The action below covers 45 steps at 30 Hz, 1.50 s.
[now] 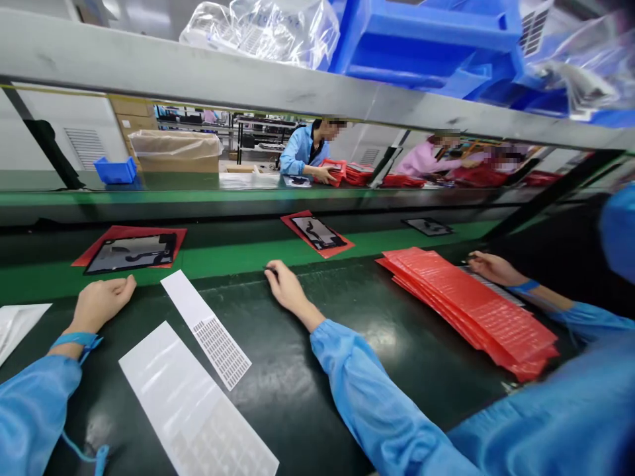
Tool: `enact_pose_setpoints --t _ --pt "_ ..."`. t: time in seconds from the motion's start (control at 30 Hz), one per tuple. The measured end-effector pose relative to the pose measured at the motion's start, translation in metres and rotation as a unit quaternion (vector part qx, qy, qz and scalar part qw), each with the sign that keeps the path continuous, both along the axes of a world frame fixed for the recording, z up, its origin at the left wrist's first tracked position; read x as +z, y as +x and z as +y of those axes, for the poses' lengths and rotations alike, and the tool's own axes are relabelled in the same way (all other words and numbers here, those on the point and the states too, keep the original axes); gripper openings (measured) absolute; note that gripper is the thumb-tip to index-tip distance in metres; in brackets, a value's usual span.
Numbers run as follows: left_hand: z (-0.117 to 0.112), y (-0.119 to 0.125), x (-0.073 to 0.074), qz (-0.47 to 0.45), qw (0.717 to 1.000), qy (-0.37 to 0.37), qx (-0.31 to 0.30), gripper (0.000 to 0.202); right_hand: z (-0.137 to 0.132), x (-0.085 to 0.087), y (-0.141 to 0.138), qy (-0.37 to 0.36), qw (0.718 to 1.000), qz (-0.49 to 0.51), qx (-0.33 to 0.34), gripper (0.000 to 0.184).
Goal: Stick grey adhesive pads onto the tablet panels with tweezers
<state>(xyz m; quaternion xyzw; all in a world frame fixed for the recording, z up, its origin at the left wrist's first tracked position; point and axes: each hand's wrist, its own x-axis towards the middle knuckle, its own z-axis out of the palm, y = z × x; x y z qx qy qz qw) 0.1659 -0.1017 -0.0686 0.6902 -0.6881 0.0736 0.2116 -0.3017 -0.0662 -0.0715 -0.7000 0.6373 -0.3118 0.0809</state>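
My left hand rests palm down on the dark bench top, fingers curled in, just short of the green conveyor belt. Beyond it on the belt lies a dark panel on a red sheet. My right hand lies at the bench's far edge with its fingers pinched together; a small dark bit shows at the fingertips, but I cannot make it out. Between my hands lies a narrow white label strip, and a larger white label sheet lies nearer to me.
A co-worker's hand on the right touches a stack of red sheets. A second panel on a red sheet and a bare panel ride the belt. People work across the line. Blue bins sit on the overhead shelf.
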Motion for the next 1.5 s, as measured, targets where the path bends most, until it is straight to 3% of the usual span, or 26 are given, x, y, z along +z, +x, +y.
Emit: enact_pose_setpoints --t 0.1,0.17,0.23,0.3,0.4,0.53,0.77,0.9,1.03,1.27,1.5 --pt "-0.002 0.002 -0.005 0.026 0.999 -0.033 -0.004 0.053 -0.016 0.013 -0.070 0.053 0.981 0.011 -0.185 0.030" --pt "-0.005 0.003 -0.007 0.040 0.998 -0.039 -0.016 0.053 -0.026 0.023 -0.115 0.106 0.946 0.019 -0.307 0.032" --pt "-0.007 0.004 -0.008 0.049 0.998 -0.035 -0.030 0.053 -0.036 0.031 -0.147 0.158 0.909 0.025 -0.384 0.035" --pt "-0.008 0.005 -0.009 0.055 0.997 -0.026 -0.036 0.053 -0.049 0.032 -0.164 0.198 0.885 0.032 -0.419 0.040" --pt "-0.009 0.006 -0.010 0.057 0.998 -0.010 -0.038 0.054 -0.071 0.027 -0.169 0.227 0.876 0.044 -0.423 0.043" --pt "-0.010 0.006 -0.010 0.059 0.998 0.004 -0.027 0.055 -0.090 0.022 -0.171 0.241 0.889 0.047 -0.386 0.038" --pt "-0.010 0.006 -0.012 0.055 0.998 0.031 -0.025 0.056 -0.091 0.021 -0.181 0.233 0.896 0.020 -0.377 0.040" --pt "-0.010 0.008 -0.014 0.050 0.998 0.033 -0.035 0.056 -0.095 0.017 -0.175 0.211 0.904 -0.039 -0.370 0.036" --pt "-0.010 0.007 -0.013 0.057 0.997 0.032 -0.039 0.055 -0.099 0.017 -0.170 0.172 0.907 -0.158 -0.351 0.023" --pt "-0.011 0.005 -0.015 0.063 0.996 0.027 -0.052 0.054 -0.111 0.021 -0.157 0.070 0.857 -0.400 -0.318 0.027" --pt "-0.010 0.001 -0.012 0.059 0.996 0.014 -0.072 0.052 -0.131 0.007 -0.141 0.038 0.823 -0.496 -0.275 0.021"
